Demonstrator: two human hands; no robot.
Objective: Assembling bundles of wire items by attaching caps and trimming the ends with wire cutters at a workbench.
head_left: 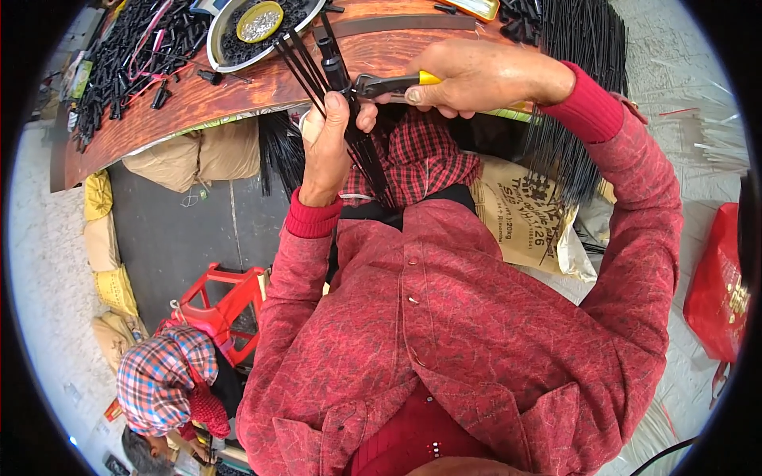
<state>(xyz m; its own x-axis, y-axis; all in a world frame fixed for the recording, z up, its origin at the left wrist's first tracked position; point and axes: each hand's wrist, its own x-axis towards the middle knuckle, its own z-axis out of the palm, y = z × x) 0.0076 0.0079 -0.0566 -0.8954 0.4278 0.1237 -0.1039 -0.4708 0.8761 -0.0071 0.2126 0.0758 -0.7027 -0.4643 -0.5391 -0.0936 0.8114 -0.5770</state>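
Observation:
My left hand (325, 155) is wrapped round a bundle of thin black rods (367, 159), its thumb pointing up. The bundle slants over my lap, its upper ends fanning out above the table edge. Among the rods stands a thicker black tube (334, 70). My right hand (480, 75) is closed on pliers (390, 84) with yellow on the handle. The plier jaws meet the bundle just below the tube, close to my left fingertips. What the jaws grip is too small to tell.
The curved wooden table (381, 51) carries a bowl (213, 49) of small black parts, with a yellow dish (274, 12) of silvery bits inside. Black pieces (131, 59) lie heaped left; long rods (583, 103) overhang right. A red stool (225, 305) and another person (168, 373) are lower left.

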